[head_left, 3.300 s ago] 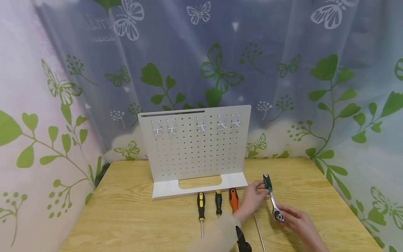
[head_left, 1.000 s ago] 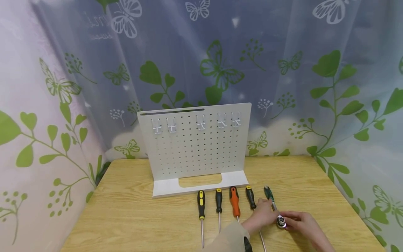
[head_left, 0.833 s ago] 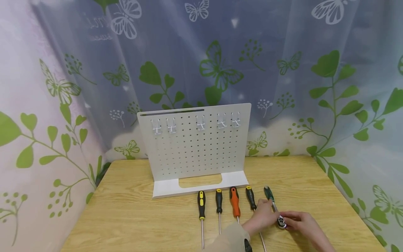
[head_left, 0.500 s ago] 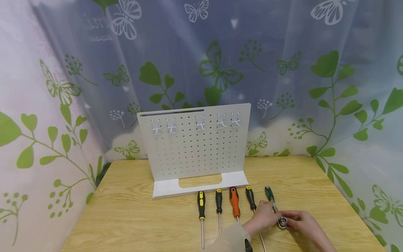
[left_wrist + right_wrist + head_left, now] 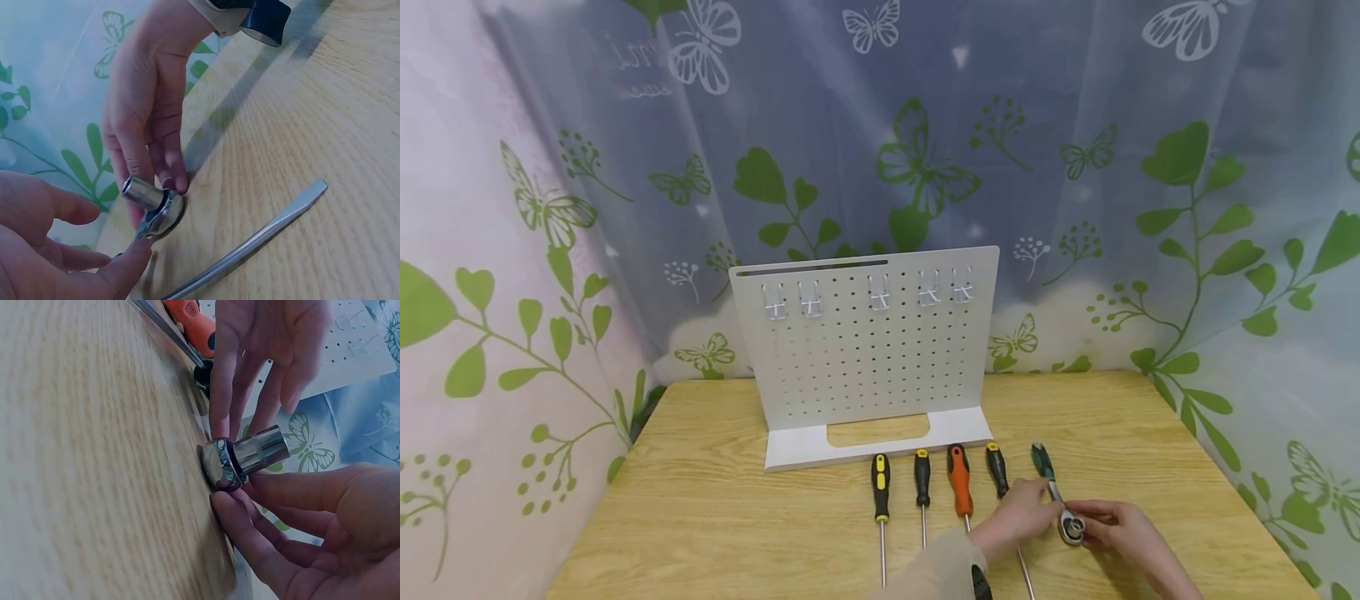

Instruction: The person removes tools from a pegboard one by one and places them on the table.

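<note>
A socket wrench (image 5: 1070,527) with a green handle and a chrome ratchet head lies at the right of the tool row. A short chrome socket (image 5: 262,450) stands out from its head. My right hand (image 5: 1120,533) pinches the head between thumb and fingers, seen closely in the right wrist view. My left hand (image 5: 1021,512) is at the wrench's neck; in the left wrist view one fairly straight finger (image 5: 128,265) touches it while the thumb stays apart. A screwdriver with a black and yellow handle (image 5: 996,468) lies partly beneath my left hand.
Three more screwdrivers lie left of it: one orange (image 5: 958,479), one dark (image 5: 922,477), one black and yellow (image 5: 881,486). Behind them a white pegboard (image 5: 865,358) with several clear hooks (image 5: 878,293) stands on the wooden table (image 5: 700,500). A patterned curtain hangs behind.
Since the earliest frame the wrench has come down and nearer, and my left hand has gone from its handle to its neck. Lately the socket has tilted upward and my left hand has drawn slightly left.
</note>
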A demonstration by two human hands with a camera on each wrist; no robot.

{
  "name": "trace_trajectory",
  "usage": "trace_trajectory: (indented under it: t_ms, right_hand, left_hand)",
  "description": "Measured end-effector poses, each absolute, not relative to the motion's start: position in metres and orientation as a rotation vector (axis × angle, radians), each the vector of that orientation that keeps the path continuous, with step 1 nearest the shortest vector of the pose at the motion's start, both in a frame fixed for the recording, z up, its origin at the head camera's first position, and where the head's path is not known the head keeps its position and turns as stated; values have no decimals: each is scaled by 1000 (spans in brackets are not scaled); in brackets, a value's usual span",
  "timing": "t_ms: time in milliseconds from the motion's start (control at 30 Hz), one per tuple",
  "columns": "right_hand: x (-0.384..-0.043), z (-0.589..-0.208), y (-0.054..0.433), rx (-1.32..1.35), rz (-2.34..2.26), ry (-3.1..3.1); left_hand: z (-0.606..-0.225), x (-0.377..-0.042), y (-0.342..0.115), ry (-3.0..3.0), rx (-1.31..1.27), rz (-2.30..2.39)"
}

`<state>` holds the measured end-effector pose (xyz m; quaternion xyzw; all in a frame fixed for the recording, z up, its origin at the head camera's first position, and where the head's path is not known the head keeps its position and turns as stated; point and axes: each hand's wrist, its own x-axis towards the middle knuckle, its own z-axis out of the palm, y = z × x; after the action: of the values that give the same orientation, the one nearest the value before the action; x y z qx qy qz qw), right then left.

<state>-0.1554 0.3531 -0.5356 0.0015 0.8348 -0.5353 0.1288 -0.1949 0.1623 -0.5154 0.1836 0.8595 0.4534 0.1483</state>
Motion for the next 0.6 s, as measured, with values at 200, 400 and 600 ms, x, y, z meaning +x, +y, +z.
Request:
trace_trajectory:
  t_ms: [200, 400, 600]
  right_hand:
    - [-158, -536, 353, 11, -1624, 2434]
    - [-164, -527, 351, 134, -1614, 2571]
    - [-172, -513, 352, -18, -1666, 2760]
  left_hand:
    - [-512, -199, 148, 2335, 463, 1492]
    - [-510, -212, 111, 2253, 636, 1665]
    - [-503, -229, 55, 2448, 779, 1574]
